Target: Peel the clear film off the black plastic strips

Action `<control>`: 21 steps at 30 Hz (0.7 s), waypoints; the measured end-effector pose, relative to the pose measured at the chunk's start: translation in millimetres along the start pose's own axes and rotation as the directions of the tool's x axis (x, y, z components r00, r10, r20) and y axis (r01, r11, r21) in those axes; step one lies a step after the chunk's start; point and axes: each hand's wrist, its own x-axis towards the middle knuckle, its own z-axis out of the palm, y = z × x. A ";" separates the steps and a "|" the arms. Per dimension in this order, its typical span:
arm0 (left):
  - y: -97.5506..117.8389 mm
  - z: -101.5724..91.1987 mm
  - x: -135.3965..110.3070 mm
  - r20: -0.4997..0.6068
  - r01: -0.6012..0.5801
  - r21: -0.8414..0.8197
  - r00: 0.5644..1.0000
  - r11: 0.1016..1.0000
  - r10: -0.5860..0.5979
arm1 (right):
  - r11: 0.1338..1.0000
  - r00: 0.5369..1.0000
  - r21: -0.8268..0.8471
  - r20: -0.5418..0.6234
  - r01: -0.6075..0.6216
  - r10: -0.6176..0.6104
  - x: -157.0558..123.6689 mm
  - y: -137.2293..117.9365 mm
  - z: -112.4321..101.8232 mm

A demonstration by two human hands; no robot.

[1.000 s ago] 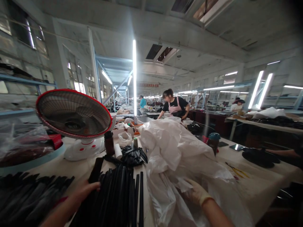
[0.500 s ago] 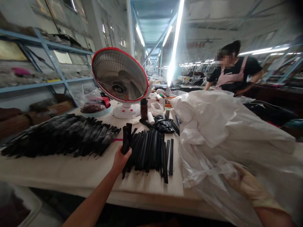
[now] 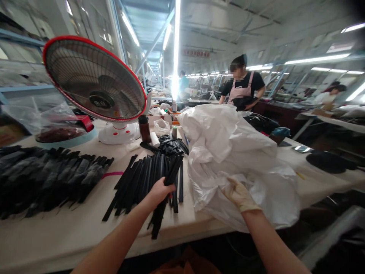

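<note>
My left hand (image 3: 158, 191) is closed around a bundle of black strips (image 3: 160, 217), tilted over the front of a fanned pile of similar strips (image 3: 142, 175) on the table. In a pale glove, my right hand (image 3: 241, 196) pinches the near side of a large white plastic bag (image 3: 228, 140), which lies crumpled on the table to the right of the pile. The bag's opening cannot be made out clearly. Another, larger heap of black strips (image 3: 42, 179) spreads at the left.
A red-rimmed fan (image 3: 97, 80) stands behind the strips. Near its base are a dark bottle (image 3: 144, 129), a white roll (image 3: 154, 140) and a smaller bunch of black strips (image 3: 173, 145). A co-worker in a pink apron (image 3: 242, 89) stands beyond the bag. The table's front edge (image 3: 137, 249) runs below my arms.
My left hand has carried the bundle from the pile's left side to its right front, tilting it. My right hand and the bag's near side have shifted up and left; the view has turned right.
</note>
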 end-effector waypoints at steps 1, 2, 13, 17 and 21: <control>2.0 18.2 9.5 0.041 0.039 -0.032 0.998 0.999 -0.038 | 0.999 1.000 0.030 -0.003 -0.014 0.015 -0.8 2.7 3.1; 3.5 34.5 19.0 0.069 0.079 -0.057 0.995 0.995 -0.075 | 0.998 1.000 0.053 -0.001 -0.028 0.028 -1.6 5.0 5.0; -1.9 54.4 40.1 0.029 0.142 -0.070 0.990 0.987 -0.141 | 0.945 0.992 0.306 0.088 -0.117 0.095 -3.6 14.1 3.2; 22.2 66.0 27.3 0.101 -0.020 -0.088 0.995 0.996 0.029 | 0.952 0.980 0.269 0.170 -0.147 0.103 -3.4 22.5 18.3; 44.7 89.7 36.5 0.091 -0.188 -0.067 0.977 0.980 0.194 | 0.980 0.977 0.179 0.206 -0.088 0.050 -6.5 34.0 34.2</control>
